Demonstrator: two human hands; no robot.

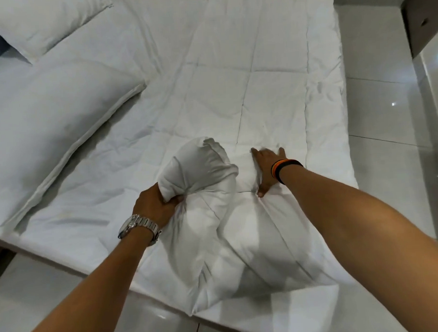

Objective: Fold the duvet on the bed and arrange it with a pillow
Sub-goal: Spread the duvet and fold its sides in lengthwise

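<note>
A white bed (92, 156) fills the frame, set on a glossy tiled floor (386, 108). A quilted white duvet (254, 71) lies spread flat along the bed's right side. Two large pillows (43, 128) rest at the left, one beyond the other. At the near edge, a smaller white pillow (241, 245) sits on the duvet, bunched and lifted at its left end. The left hand (154, 206), with a metal watch (137, 227) at the wrist, is clenched on that raised end. The right hand (267, 168), wearing dark wristbands (284, 168), presses flat with spread fingers on the pillow's far corner.
</note>
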